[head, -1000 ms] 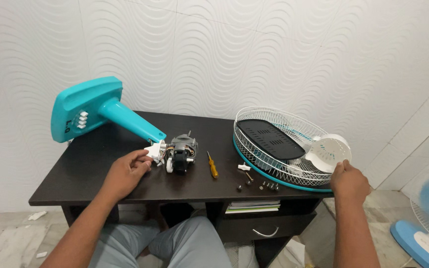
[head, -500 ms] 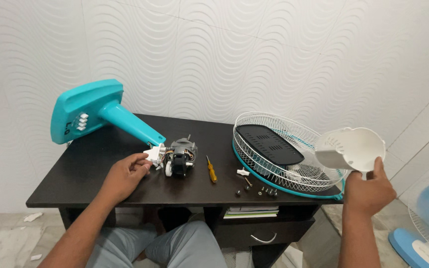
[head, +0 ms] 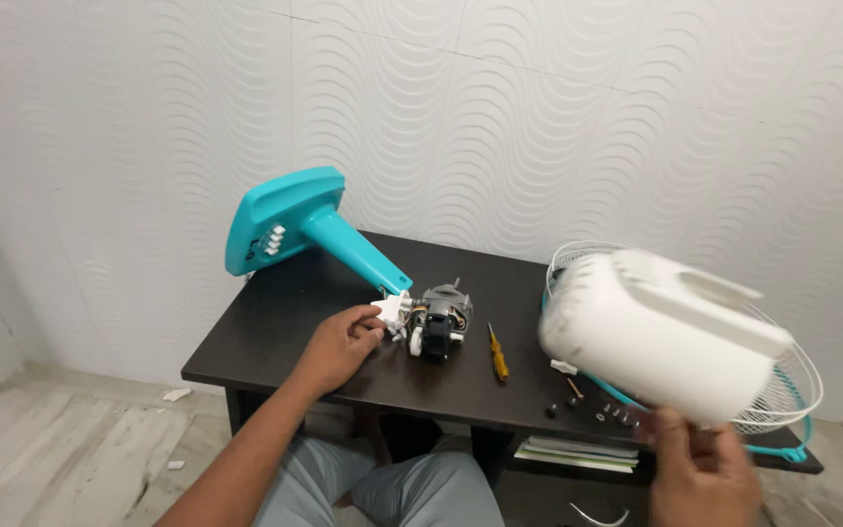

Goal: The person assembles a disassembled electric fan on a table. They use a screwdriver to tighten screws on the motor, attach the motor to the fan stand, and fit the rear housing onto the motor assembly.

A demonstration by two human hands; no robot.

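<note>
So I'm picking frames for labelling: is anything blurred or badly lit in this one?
Head view: the white motor cover and the right hand holding it are motion-blurred, close to the lens. The left hand, the motor and the yellow screwdriver are sharp. Light is soft and even, without glare; the wall lines bow slightly from the wide lens.

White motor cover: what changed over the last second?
The right hand took the white motor cover out of the wire fan guard, lifted it and brought it toward the camera, grip at its lower edge. The left hand stays on the white joint by the motor. Screwdriver and screws unmoved.
</note>
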